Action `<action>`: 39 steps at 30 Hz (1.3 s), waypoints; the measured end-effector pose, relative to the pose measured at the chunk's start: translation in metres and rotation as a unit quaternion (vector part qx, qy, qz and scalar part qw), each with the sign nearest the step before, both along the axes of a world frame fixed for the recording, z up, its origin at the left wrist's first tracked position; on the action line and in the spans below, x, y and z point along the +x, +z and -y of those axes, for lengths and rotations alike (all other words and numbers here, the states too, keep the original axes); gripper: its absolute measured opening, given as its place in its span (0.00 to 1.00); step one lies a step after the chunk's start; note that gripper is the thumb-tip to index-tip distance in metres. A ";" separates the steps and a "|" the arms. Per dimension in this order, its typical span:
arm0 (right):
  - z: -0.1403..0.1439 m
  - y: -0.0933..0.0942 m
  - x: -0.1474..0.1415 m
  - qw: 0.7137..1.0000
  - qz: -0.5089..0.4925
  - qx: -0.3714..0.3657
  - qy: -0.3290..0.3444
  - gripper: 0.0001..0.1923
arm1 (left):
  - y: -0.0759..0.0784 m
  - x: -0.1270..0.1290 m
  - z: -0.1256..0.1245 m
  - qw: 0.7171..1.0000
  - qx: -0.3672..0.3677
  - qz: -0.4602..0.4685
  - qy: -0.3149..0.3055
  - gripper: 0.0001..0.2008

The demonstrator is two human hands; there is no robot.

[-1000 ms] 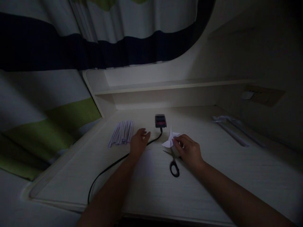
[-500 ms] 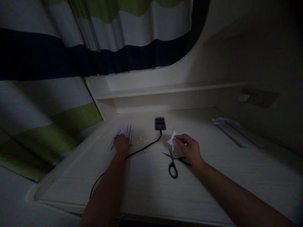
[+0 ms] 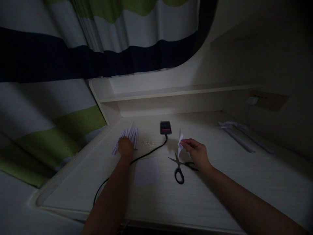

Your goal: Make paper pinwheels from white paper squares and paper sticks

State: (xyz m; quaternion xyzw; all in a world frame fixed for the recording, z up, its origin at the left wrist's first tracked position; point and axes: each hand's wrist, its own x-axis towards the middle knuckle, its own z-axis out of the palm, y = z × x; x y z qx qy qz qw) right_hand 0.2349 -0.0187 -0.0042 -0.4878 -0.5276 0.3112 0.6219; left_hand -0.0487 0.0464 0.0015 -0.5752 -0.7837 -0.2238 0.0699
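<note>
The scene is dim. My left hand (image 3: 125, 146) rests on a bundle of white rolled paper sticks (image 3: 129, 134) at the back left of the pale desk (image 3: 220, 182), and one stick tip is lifted. My right hand (image 3: 197, 153) pinches a small folded white paper piece (image 3: 180, 143) and holds it just above the desk. Black-handled scissors (image 3: 179, 169) lie open on the desk beneath and left of my right hand. A white paper sheet (image 3: 146, 171) lies flat between my arms.
A small dark device (image 3: 165, 127) with a black cable (image 3: 137, 159) sits at the back centre. Long white paper rolls (image 3: 236, 132) lie at the right. A low shelf (image 3: 171, 93) and a striped curtain (image 3: 73, 49) stand behind. Small paper scraps (image 3: 148, 143) lie near the bundle.
My left hand moved left from the desk's middle onto the stick bundle, uncovering the flat sheet. My right hand lifted the folded paper slightly and turned it edge-on.
</note>
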 end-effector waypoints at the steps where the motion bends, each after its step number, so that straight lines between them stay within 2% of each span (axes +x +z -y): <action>1: 0.000 0.000 0.000 1.000 -0.002 0.000 0.000 0.13 | -0.001 0.001 -0.001 0.998 0.039 0.052 0.004 0.18; 4: 0.001 0.001 -0.001 1.000 0.001 -0.002 0.001 0.12 | -0.002 0.003 -0.005 0.972 0.114 0.206 -0.009 0.15; 8: 0.001 0.002 -0.002 1.000 -0.001 -0.009 0.004 0.12 | -0.004 0.010 -0.010 0.945 0.120 0.301 -0.049 0.14; 13: 0.001 0.002 -0.001 1.000 -0.007 -0.013 0.006 0.12 | -0.004 0.030 -0.006 0.884 0.128 0.425 -0.148 0.14; 14: 0.002 0.003 -0.001 1.000 -0.008 -0.012 0.006 0.12 | -0.004 0.034 -0.003 0.856 0.125 0.468 -0.178 0.14; 17: 0.004 0.005 -0.003 1.000 -0.018 -0.009 0.015 0.10 | -0.002 0.045 0.004 0.700 0.078 0.664 -0.253 0.19; 18: 0.004 0.006 -0.003 1.000 -0.021 -0.008 0.021 0.10 | -0.001 0.048 0.006 0.659 0.055 0.703 -0.262 0.20; 19: 0.005 0.007 -0.004 0.999 -0.024 -0.008 0.028 0.09 | 0.000 0.050 0.009 0.634 0.033 0.725 -0.267 0.20; 21: 0.006 0.007 -0.005 0.999 -0.027 -0.005 0.042 0.08 | 0.004 0.055 0.014 0.603 0.004 0.746 -0.282 0.18; 24: 0.007 0.006 -0.006 0.998 -0.020 0.008 0.063 0.08 | 0.008 0.063 0.021 0.580 -0.029 0.753 -0.310 0.14; 29: 0.008 0.005 -0.007 0.996 0.030 0.043 0.073 0.08 | 0.009 0.081 0.036 0.592 -0.067 0.726 -0.343 0.15; 34: 0.010 0.010 -0.006 0.995 0.048 0.064 0.065 0.07 | 0.010 0.096 0.051 0.574 -0.116 0.735 -0.341 0.19; 36: 0.010 0.010 -0.005 0.995 0.042 0.062 0.062 0.07 | 0.012 0.101 0.055 0.567 -0.135 0.744 -0.328 0.17; 39: 0.009 0.009 -0.005 0.996 0.029 0.059 0.067 0.07 | 0.016 0.107 0.060 0.550 -0.138 0.762 -0.312 0.18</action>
